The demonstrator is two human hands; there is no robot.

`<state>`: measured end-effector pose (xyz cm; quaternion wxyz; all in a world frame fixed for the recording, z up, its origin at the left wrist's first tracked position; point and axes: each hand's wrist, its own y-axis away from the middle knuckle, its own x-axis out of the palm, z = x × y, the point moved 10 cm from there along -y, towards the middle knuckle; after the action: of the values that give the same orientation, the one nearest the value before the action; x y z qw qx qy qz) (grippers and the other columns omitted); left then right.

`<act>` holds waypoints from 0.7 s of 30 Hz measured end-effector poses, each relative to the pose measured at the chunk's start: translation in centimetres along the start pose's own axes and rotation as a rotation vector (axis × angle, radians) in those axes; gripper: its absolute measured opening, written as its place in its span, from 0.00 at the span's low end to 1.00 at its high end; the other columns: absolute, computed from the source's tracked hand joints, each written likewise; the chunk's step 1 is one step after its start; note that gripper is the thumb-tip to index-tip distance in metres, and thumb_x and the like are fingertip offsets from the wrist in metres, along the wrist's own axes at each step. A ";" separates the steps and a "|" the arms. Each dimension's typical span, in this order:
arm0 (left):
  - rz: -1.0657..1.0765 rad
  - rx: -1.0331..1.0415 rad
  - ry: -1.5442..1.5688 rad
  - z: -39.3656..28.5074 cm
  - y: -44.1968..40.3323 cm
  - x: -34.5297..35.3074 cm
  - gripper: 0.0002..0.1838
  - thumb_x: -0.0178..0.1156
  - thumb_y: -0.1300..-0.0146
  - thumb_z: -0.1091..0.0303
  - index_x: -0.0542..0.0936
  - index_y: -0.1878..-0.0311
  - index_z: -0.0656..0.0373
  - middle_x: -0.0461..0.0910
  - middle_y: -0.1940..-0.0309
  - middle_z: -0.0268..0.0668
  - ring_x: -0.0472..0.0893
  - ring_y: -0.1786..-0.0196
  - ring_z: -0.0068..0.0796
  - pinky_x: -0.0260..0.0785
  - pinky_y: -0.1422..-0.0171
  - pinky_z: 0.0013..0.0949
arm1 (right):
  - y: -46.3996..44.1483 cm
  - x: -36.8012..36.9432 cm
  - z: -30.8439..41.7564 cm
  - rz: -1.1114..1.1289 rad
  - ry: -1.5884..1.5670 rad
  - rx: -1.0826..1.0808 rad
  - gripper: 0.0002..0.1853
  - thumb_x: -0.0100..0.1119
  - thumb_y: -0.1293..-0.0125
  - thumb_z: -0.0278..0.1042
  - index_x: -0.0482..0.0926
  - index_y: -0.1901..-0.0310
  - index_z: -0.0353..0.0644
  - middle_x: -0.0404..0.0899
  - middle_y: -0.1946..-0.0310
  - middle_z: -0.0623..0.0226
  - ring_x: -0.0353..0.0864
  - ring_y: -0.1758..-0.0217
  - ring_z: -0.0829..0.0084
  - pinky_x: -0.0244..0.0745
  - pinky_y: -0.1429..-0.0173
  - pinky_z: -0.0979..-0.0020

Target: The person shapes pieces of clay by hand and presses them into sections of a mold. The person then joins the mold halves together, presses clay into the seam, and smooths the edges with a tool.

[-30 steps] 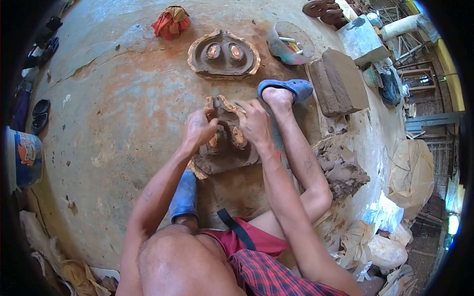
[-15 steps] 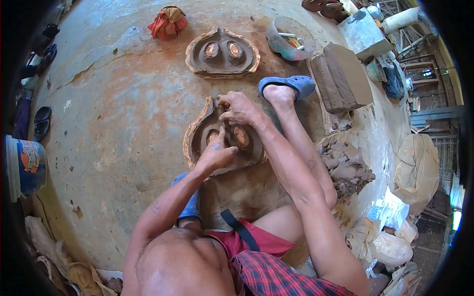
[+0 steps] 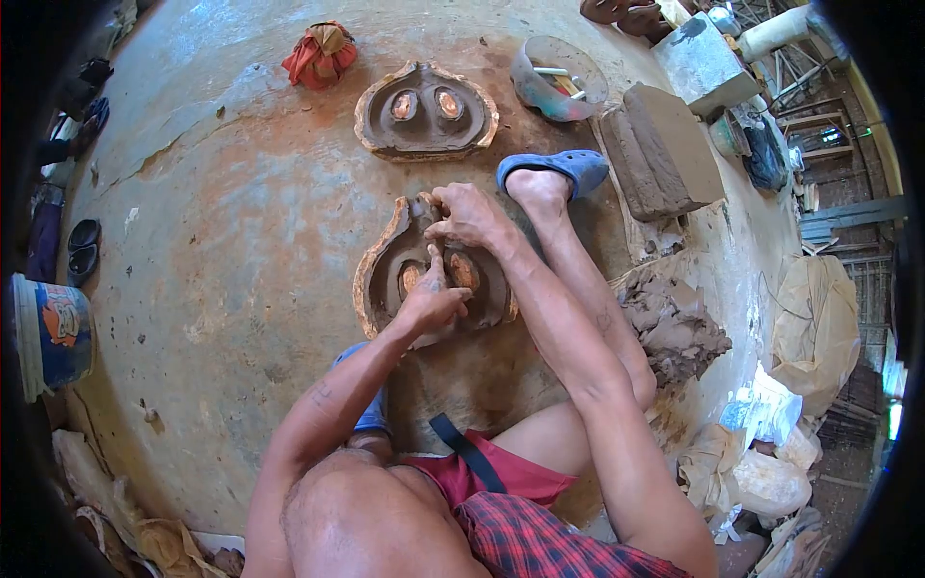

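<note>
A mould [image 3: 371,265] with a pale, rough rim and a dark clay lining lies on the floor between my feet. Two orange-brown oval centres show in it. My left hand [image 3: 434,303] reaches over its near side, index finger stretched onto the clay between the ovals, thumb apart. At the mould's far end, my right hand [image 3: 472,218] has its fingers and thumb bent around the dark clay [image 3: 434,226] near the rim. The palm hides part of that clay. A similar clay-lined mould [image 3: 426,149] sits farther off, with no hand on it.
A red cloth bundle [image 3: 320,56] and a translucent tub [image 3: 540,91] with sticks lie beyond. To the right are a large clay block [image 3: 665,154] and a torn clay heap [image 3: 670,323]. A bucket [image 3: 58,332] stands left. My feet in blue clogs [image 3: 583,171] flank the near mould.
The view has shifted slightly. My left index finger still presses between the ovals, its hand turned a little; my right hand stays at the mould's far end.
</note>
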<state>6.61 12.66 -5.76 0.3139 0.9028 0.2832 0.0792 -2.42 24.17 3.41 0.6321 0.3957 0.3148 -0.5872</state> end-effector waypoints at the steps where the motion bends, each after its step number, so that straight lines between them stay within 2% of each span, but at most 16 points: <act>1: 0.010 0.022 0.027 -0.3 0.1 0.0 0.65 0.68 0.31 0.67 0.22 0.14 0.54 0.88 0.70 0.42 0.80 0.76 0.28 0.73 0.74 0.33 | 0.1 -0.1 -0.2 0.018 -0.001 0.000 0.24 0.80 0.46 0.42 0.88 0.50 0.41 0.90 0.58 0.48 0.89 0.49 0.47 0.83 0.42 0.50; 5: -0.026 0.031 0.013 -0.2 0.3 0.0 0.64 0.69 0.32 0.66 0.25 0.13 0.53 0.88 0.71 0.42 0.80 0.77 0.27 0.73 0.74 0.32 | 0.9 0.0 -1.6 -0.022 -0.097 -0.009 0.22 0.77 0.45 0.41 0.88 0.50 0.40 0.89 0.58 0.47 0.89 0.49 0.46 0.83 0.42 0.50; 7: -0.039 0.041 -0.003 -0.3 -0.2 -0.6 0.61 0.71 0.33 0.64 0.36 0.11 0.54 0.87 0.73 0.39 0.80 0.78 0.25 0.72 0.74 0.31 | 1.4 -0.3 -2.3 -0.072 -0.058 0.050 0.18 0.76 0.42 0.36 0.87 0.50 0.40 0.89 0.58 0.47 0.91 0.53 0.49 0.83 0.48 0.53; 8: -0.042 0.045 -0.002 -0.4 -0.6 -1.1 0.61 0.71 0.33 0.64 0.36 0.11 0.54 0.87 0.73 0.39 0.80 0.78 0.25 0.72 0.74 0.31 | 1.6 -0.1 -2.5 -0.073 -0.055 0.046 0.18 0.76 0.42 0.36 0.87 0.50 0.40 0.89 0.58 0.47 0.91 0.53 0.49 0.83 0.48 0.53; 10: -0.023 0.084 -0.209 -1.8 -0.9 -1.7 0.57 0.74 0.35 0.61 0.48 0.11 0.54 0.86 0.75 0.37 0.79 0.78 0.23 0.73 0.73 0.32 | 2.3 -0.6 -1.1 -0.147 -0.063 -0.120 0.18 0.72 0.39 0.36 0.88 0.47 0.42 0.89 0.62 0.48 0.90 0.55 0.47 0.83 0.48 0.52; 11: -0.028 0.085 -0.208 -2.4 -0.5 -1.9 0.57 0.74 0.35 0.61 0.48 0.11 0.54 0.86 0.75 0.37 0.79 0.78 0.23 0.73 0.73 0.32 | 2.4 -0.8 -1.2 -0.147 -0.063 -0.125 0.18 0.72 0.39 0.36 0.88 0.47 0.42 0.89 0.62 0.48 0.90 0.55 0.47 0.83 0.48 0.52; 13: 0.006 0.060 -0.200 -3.4 0.5 -2.0 0.52 0.72 0.35 0.63 0.53 0.13 0.58 0.86 0.73 0.40 0.82 0.76 0.29 0.76 0.71 0.36 | 2.5 0.7 -2.4 0.060 0.113 -0.026 0.13 0.67 0.37 0.38 0.91 0.52 0.47 0.88 0.59 0.46 0.88 0.52 0.44 0.84 0.46 0.48; 16: 0.028 0.085 -0.180 -3.5 0.6 -1.9 0.54 0.75 0.36 0.59 0.54 0.13 0.58 0.85 0.72 0.36 0.82 0.75 0.27 0.76 0.70 0.33 | 3.7 0.3 -2.7 0.013 0.064 -0.016 0.11 0.66 0.35 0.40 0.92 0.56 0.46 0.88 0.60 0.48 0.88 0.53 0.44 0.84 0.47 0.47; 17: 0.016 0.037 -0.218 -3.4 0.5 -2.0 0.56 0.77 0.40 0.55 0.57 0.14 0.57 0.89 0.66 0.41 0.88 0.68 0.36 0.81 0.62 0.38 | 4.1 0.1 -2.8 0.018 0.068 -0.013 0.11 0.66 0.35 0.40 0.92 0.56 0.46 0.88 0.60 0.48 0.88 0.53 0.44 0.84 0.47 0.47; 18: 0.017 0.036 -0.216 -2.6 -0.5 -2.0 0.56 0.77 0.40 0.55 0.57 0.14 0.57 0.89 0.66 0.41 0.88 0.68 0.36 0.81 0.62 0.38 | 4.3 0.1 -2.8 0.028 0.084 -0.001 0.12 0.67 0.34 0.41 0.92 0.56 0.46 0.88 0.60 0.48 0.88 0.54 0.44 0.83 0.48 0.47; 20: -0.159 0.291 -0.696 -3.3 -1.9 -2.8 0.57 0.79 0.46 0.50 0.63 0.16 0.55 0.91 0.57 0.49 0.90 0.56 0.47 0.82 0.51 0.44 | 5.0 0.3 -2.8 0.042 0.098 0.004 0.13 0.67 0.34 0.42 0.91 0.55 0.46 0.89 0.60 0.49 0.88 0.54 0.44 0.83 0.48 0.46; 21: -0.164 0.290 -0.695 -3.1 -2.3 -3.2 0.57 0.79 0.46 0.50 0.63 0.16 0.55 0.91 0.57 0.49 0.90 0.56 0.47 0.82 0.51 0.44 | 5.4 0.2 -2.6 0.031 0.066 -0.007 0.13 0.66 0.32 0.43 0.91 0.53 0.45 0.88 0.61 0.47 0.88 0.55 0.43 0.82 0.48 0.47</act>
<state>1.95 13.99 -4.55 0.2656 0.8850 0.2395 -0.2980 3.11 26.35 2.64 0.6319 0.4176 0.3314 -0.5626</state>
